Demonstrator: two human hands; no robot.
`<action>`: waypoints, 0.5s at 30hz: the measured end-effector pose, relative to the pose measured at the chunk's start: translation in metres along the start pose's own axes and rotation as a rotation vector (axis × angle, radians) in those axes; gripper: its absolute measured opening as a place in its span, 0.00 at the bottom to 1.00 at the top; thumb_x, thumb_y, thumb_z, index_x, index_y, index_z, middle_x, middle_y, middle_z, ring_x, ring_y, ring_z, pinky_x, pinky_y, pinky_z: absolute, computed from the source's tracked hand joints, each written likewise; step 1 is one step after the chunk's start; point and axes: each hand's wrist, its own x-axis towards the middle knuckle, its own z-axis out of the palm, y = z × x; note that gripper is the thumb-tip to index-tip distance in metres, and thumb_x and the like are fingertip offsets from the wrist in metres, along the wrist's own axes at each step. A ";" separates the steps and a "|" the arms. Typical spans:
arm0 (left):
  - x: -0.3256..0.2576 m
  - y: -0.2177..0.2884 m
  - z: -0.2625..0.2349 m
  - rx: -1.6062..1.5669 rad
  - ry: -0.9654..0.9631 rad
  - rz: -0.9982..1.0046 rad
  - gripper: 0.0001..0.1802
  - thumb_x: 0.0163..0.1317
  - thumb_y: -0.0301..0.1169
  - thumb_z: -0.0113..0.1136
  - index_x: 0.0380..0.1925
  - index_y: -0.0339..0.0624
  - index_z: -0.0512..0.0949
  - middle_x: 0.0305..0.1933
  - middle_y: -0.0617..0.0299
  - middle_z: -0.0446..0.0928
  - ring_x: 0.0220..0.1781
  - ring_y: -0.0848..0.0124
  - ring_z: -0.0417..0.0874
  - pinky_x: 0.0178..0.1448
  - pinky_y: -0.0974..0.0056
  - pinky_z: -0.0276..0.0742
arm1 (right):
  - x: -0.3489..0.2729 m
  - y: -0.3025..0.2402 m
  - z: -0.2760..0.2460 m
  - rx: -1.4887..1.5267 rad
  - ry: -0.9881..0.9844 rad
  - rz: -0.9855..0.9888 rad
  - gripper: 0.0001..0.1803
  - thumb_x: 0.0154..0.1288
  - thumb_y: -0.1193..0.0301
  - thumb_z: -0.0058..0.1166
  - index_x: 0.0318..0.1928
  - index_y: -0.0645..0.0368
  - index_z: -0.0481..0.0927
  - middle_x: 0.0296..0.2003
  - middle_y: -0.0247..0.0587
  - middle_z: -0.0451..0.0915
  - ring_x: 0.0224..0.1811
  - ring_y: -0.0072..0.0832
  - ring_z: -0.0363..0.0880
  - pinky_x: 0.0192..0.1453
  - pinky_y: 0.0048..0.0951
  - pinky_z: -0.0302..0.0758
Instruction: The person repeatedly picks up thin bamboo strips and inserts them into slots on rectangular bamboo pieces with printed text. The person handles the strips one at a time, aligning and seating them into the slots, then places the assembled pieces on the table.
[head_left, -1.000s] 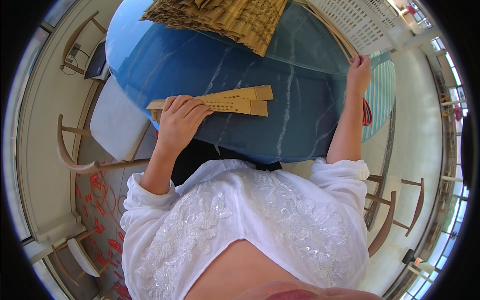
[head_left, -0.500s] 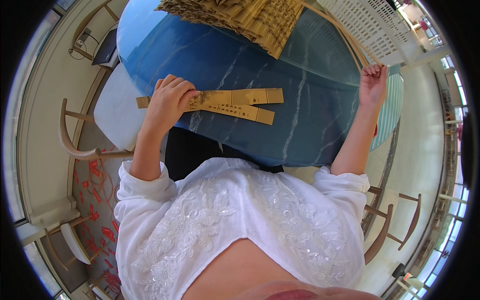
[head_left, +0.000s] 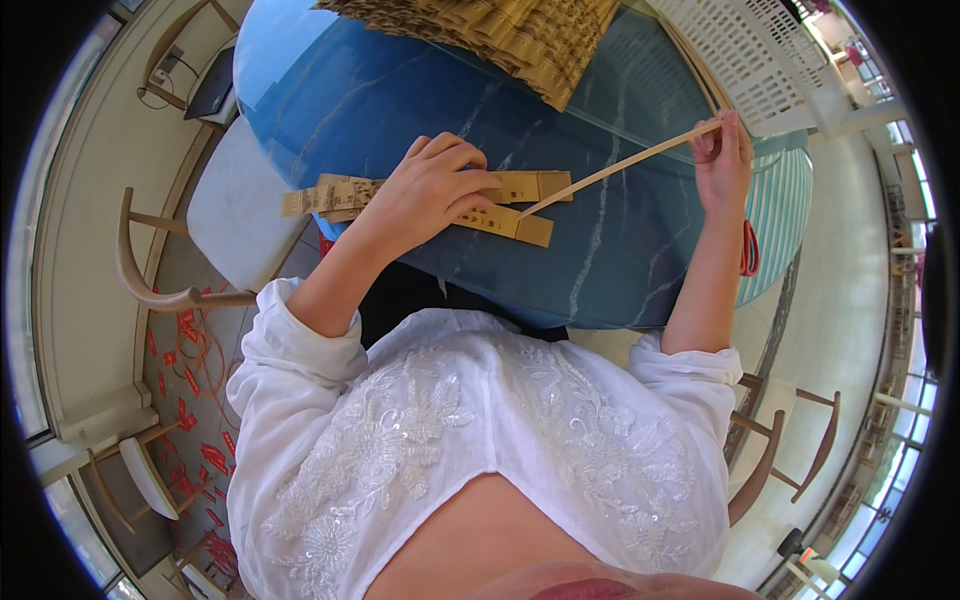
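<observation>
Now the left hand (head_left: pixel 432 190) is pressing flat, fingers spread, on the cardboard strips (head_left: pixel 520 205) lying left to right at the near worktop (head_left: pixel 620 250) edge, while the right hand (head_left: pixel 722 160) is pinching one long strip (head_left: pixel 620 165), its axis slanting from those fingers toward the left hand.

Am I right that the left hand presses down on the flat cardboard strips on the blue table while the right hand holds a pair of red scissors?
Not quite. In the head view the right hand holds one end of a long thin cardboard strip, not scissors. The rest stands: the left hand presses on the flat cardboard strips on the blue table.
</observation>
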 end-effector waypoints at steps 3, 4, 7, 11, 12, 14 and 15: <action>0.002 -0.005 0.006 -0.046 -0.010 -0.006 0.12 0.56 0.36 0.68 0.39 0.45 0.85 0.43 0.62 0.76 0.50 0.63 0.74 0.58 0.59 0.68 | -0.001 0.002 0.003 -0.023 0.036 0.016 0.14 0.78 0.60 0.47 0.38 0.56 0.74 0.20 0.28 0.65 0.25 0.18 0.62 0.33 0.22 0.64; 0.002 -0.007 0.007 -0.064 -0.011 -0.008 0.12 0.56 0.36 0.68 0.39 0.45 0.85 0.43 0.62 0.76 0.50 0.63 0.74 0.58 0.59 0.68 | 0.000 0.002 0.002 -0.021 0.028 0.017 0.14 0.78 0.60 0.47 0.38 0.56 0.74 0.20 0.28 0.65 0.24 0.18 0.62 0.33 0.22 0.64; 0.003 -0.008 0.008 -0.122 -0.025 -0.019 0.11 0.57 0.35 0.68 0.39 0.44 0.85 0.42 0.62 0.75 0.49 0.63 0.74 0.58 0.59 0.69 | 0.000 0.002 0.001 -0.023 0.032 0.019 0.14 0.78 0.60 0.47 0.38 0.56 0.74 0.20 0.28 0.64 0.24 0.18 0.62 0.33 0.22 0.64; 0.005 -0.007 0.007 -0.142 -0.053 -0.018 0.10 0.58 0.34 0.67 0.39 0.44 0.83 0.42 0.61 0.75 0.48 0.62 0.73 0.57 0.59 0.69 | 0.000 0.001 0.002 -0.018 0.009 0.012 0.14 0.78 0.60 0.48 0.38 0.56 0.74 0.20 0.28 0.64 0.24 0.18 0.61 0.33 0.22 0.64; 0.006 -0.008 0.007 -0.144 -0.062 -0.015 0.10 0.59 0.33 0.66 0.39 0.44 0.83 0.42 0.61 0.75 0.48 0.62 0.73 0.57 0.59 0.70 | -0.001 0.002 0.001 -0.014 0.013 0.013 0.14 0.78 0.60 0.48 0.38 0.56 0.74 0.20 0.28 0.64 0.24 0.18 0.61 0.33 0.22 0.64; 0.007 -0.009 0.008 -0.154 -0.075 -0.017 0.09 0.60 0.33 0.66 0.38 0.43 0.82 0.42 0.61 0.74 0.48 0.62 0.73 0.57 0.59 0.70 | 0.000 0.002 0.001 -0.006 0.016 0.012 0.14 0.78 0.60 0.48 0.37 0.56 0.74 0.20 0.29 0.65 0.24 0.18 0.61 0.33 0.22 0.64; 0.008 -0.009 0.009 -0.161 -0.081 -0.020 0.08 0.61 0.33 0.65 0.38 0.43 0.82 0.42 0.61 0.74 0.48 0.62 0.73 0.57 0.59 0.69 | 0.000 0.002 0.001 -0.004 0.019 0.011 0.14 0.78 0.60 0.48 0.37 0.56 0.74 0.20 0.29 0.65 0.24 0.19 0.62 0.33 0.22 0.64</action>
